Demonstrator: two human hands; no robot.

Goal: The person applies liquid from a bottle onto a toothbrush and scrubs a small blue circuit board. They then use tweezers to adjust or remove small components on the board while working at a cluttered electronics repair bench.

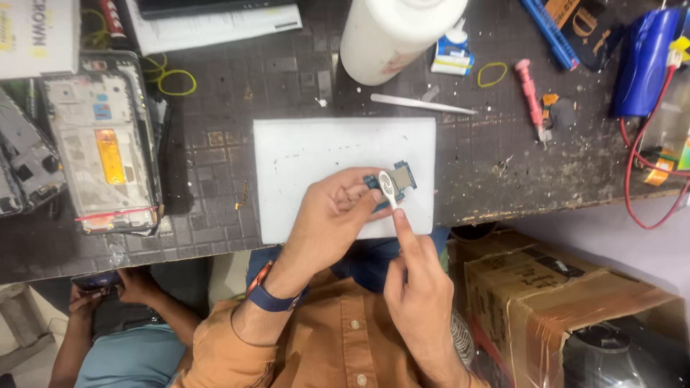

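My left hand (332,215) holds a small blue circuit board (399,177) over a white mat (302,154) on the dark workbench. My right hand (417,280) grips a small white brush (387,186), its head resting against the board. A dark blue band is on my left wrist, and my sleeves are orange-brown.
An opened phone frame (100,144) lies at the left. A white bottle (392,36), white tweezers (424,105), a pink screwdriver (530,93) and a blue container with red wires (643,65) sit behind the mat. A cardboard box (553,302) stands at lower right. Another person's hands (108,284) hold a phone at lower left.
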